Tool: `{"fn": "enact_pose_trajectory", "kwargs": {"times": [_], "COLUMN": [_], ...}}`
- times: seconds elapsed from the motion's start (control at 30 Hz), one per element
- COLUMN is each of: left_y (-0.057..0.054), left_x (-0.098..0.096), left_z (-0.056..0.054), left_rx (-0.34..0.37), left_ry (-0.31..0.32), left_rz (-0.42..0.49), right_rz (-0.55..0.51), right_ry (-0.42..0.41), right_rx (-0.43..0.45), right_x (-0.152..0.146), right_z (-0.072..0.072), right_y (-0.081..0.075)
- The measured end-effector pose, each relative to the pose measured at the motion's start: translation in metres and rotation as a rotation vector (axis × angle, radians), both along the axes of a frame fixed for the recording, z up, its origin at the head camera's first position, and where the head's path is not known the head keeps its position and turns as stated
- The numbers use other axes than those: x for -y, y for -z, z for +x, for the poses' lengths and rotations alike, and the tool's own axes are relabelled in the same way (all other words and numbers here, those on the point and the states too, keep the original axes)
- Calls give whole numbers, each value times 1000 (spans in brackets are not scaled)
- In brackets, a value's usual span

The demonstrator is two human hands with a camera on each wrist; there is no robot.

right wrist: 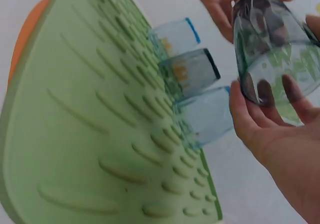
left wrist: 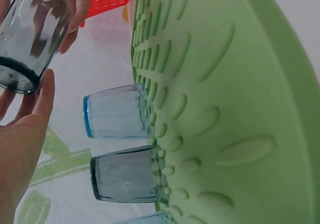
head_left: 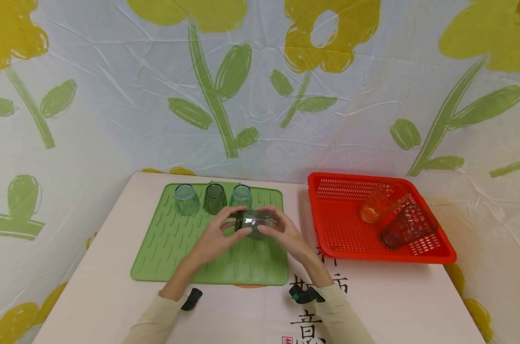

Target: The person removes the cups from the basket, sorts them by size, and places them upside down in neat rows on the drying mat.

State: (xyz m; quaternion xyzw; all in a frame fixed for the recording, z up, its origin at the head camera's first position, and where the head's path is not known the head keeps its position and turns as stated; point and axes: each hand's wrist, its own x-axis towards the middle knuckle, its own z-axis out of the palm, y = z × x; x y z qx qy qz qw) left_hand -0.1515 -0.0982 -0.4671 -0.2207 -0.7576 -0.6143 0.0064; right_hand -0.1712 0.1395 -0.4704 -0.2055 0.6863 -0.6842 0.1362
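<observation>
Both hands hold a grey-tinted drinking glass (head_left: 255,219) on its side above the green ridged mat (head_left: 174,248). My left hand (head_left: 212,239) grips its narrower, thick-bottomed end, thumb in front and fingers behind. The right hand (head_left: 287,236) has its fingers and thumb around the wider, rim end, seen close in the right wrist view, where the glass (right wrist: 272,39) looks clear inside. Along the mat's back edge stand a light blue glass (head_left: 187,200), a grey glass (head_left: 215,199) and another light blue glass (head_left: 241,195), narrower ends up.
To the right stands a red plastic basket (head_left: 334,248) with slotted walls. An orange-looking clear glass (head_left: 377,203) and a dark patterned glass (head_left: 408,227) lean inside it. Behind the white table (head_left: 238,320) hangs a flower-print cloth (head_left: 135,119).
</observation>
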Motion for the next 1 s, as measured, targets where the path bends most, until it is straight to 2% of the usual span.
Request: {"fn": "enact_pose_trajectory", "kwargs": {"times": [0.13,0.3,0.4,0.5,0.7,0.77,1.0], "left_y": [0,-8,-12,-14,-14,-14,-14], "left_x": [2,0,-4,-10,-18,-19,-13], "left_z": [-3,-4,-5,-6,-7,-7,-9], "left_rx": [-10,-44,-94,-158,-268,-269,-198], "left_ry": [7,9,-1,-7,-6,-8,9], "left_rz": [-17,-48,-99,-161,-242,-252,-226], "right_rz": [40,186,270,320,309,303,305], "right_ry": [-66,-131,-128,-91,-36,-19,30], "right_rx": [-8,-62,-102,-126,-182,-190,-222], "right_x": [-5,-4,2,10,22,22,20], "right_z": [0,2,5,7,7,7,2], "right_y": [-1,-2,-2,-1,4,6,8]}}
